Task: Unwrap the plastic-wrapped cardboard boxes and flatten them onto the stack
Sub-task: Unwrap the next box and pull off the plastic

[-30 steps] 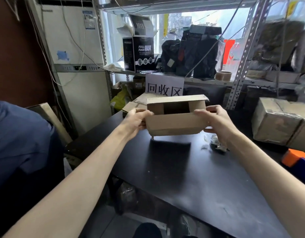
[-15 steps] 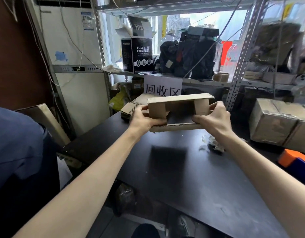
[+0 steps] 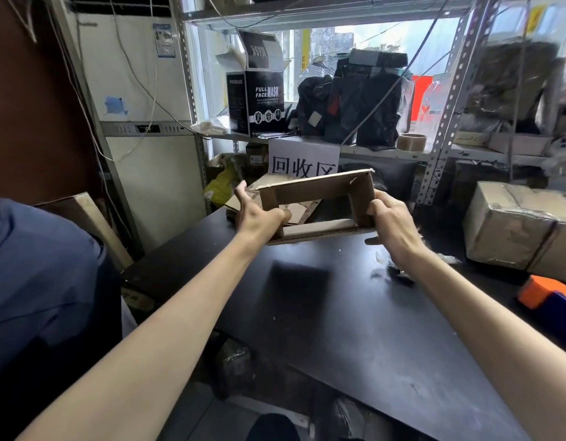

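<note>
The box [image 3: 316,192] hung in the air over the far part of the desk [image 3: 354,329], at 12 o'clock from the person, with both hands on it. It was bare of plastic and open at both ends, so it made a hollow sleeve that one could look straight through. Its long axis ran from 9 to 3 o'clock, with the 3 o'clock end a little higher, and the sleeve already looked somewhat skewed.

The left hand [image 3: 256,214] pinched the 9 o'clock wall, thumb inside the sleeve and fingers reaching up the outside. The right hand [image 3: 389,218] gripped the 3 o'clock wall, fingers curled round its edge.

The stack [image 3: 299,213] of flat cardboard lay on the desk just beyond the box, at 11 to 12 o'clock, under the sign [image 3: 302,157]; part of it showed through the sleeve. The left hand seemed the nearer to it. More wrapped boxes [image 3: 510,224] sat well apart at 2 o'clock.

As I judged it, the sleeve would have to be sheared flat by pushing its two end walls opposite ways, then carried a short way forward onto the stack, keeping the same 9-to-3 lie
</note>
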`<state>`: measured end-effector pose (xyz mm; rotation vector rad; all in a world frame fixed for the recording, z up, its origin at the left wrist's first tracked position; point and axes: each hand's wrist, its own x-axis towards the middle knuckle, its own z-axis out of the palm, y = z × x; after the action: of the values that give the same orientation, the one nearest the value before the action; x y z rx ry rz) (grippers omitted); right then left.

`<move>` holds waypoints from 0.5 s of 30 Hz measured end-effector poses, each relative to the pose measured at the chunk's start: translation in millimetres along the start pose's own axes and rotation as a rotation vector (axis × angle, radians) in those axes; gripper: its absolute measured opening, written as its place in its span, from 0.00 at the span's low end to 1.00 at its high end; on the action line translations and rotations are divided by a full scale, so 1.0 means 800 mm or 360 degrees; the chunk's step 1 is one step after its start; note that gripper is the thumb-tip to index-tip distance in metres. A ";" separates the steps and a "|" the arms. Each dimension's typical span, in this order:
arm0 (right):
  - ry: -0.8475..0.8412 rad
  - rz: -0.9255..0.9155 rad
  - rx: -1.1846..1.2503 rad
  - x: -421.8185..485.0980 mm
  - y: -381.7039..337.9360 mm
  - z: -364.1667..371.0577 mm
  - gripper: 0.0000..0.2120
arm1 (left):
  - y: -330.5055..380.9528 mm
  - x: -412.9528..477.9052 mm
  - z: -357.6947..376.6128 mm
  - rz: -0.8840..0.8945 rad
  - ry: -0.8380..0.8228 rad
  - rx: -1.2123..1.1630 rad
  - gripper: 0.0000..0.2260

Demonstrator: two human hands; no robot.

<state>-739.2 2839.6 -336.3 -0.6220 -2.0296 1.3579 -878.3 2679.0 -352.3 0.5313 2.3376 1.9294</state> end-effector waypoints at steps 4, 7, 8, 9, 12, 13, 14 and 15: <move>-0.0082 -0.0010 0.0216 0.005 -0.004 -0.001 0.23 | 0.003 -0.006 -0.011 0.0079 -0.0256 -0.0197 0.40; -0.0114 0.0118 0.0450 0.009 -0.005 -0.005 0.19 | 0.009 -0.006 -0.014 -0.0080 -0.0250 -0.0614 0.28; -0.0108 0.0167 0.0537 0.010 -0.006 -0.007 0.15 | 0.011 -0.006 -0.015 -0.0121 -0.0225 -0.0746 0.24; -0.0077 0.0217 0.0589 0.011 -0.003 -0.010 0.12 | 0.011 -0.005 -0.016 -0.0143 -0.0210 -0.0832 0.20; 0.0086 0.0284 0.0642 0.020 0.011 -0.018 0.13 | 0.009 -0.002 -0.018 -0.0193 -0.0270 -0.0915 0.17; 0.0118 0.0294 0.0656 0.021 0.016 -0.021 0.11 | 0.010 -0.001 -0.018 -0.0244 -0.0301 -0.0930 0.19; 0.0145 0.0330 0.0690 0.024 0.021 -0.026 0.09 | 0.010 -0.001 -0.017 -0.0289 -0.0322 -0.0924 0.20; 0.0175 0.0386 0.0721 0.025 0.024 -0.029 0.12 | 0.009 0.002 -0.016 -0.0331 -0.0326 -0.0893 0.22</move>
<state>-736.0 2875.3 -343.1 -0.7283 -1.5205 1.8094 -881.4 2668.1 -342.5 0.3888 1.5584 2.1707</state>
